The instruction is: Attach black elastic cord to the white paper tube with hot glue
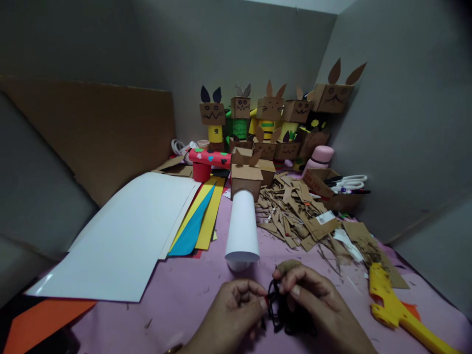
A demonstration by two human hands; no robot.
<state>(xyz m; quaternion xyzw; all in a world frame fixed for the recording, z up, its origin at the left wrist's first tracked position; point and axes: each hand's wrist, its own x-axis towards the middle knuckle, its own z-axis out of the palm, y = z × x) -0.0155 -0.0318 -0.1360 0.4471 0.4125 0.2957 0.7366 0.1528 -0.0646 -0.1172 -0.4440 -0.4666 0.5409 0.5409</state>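
My left hand point(239, 307) is closed in a pinch at the near edge of the table, and a bit of red shows at its fingertips. My right hand point(319, 292) grips a loose, looped bundle of black yarn point(291, 317), part of which runs to the left fingertips. Just beyond my hands lies a white paper tube point(243, 226), its wide end toward me. At its far end is a cardboard box head point(246, 179) with two pointed ears. The tube touches neither hand.
White sheets point(121, 236) and coloured paper point(206, 216) lie left. Cardboard scraps point(291, 206) are heaped on the right, near a yellow glue gun point(387, 300). Behind stand several box-headed figures point(212, 115), a red paper piece point(210, 157), a pink bottle point(320, 156) and scissors point(348, 182).
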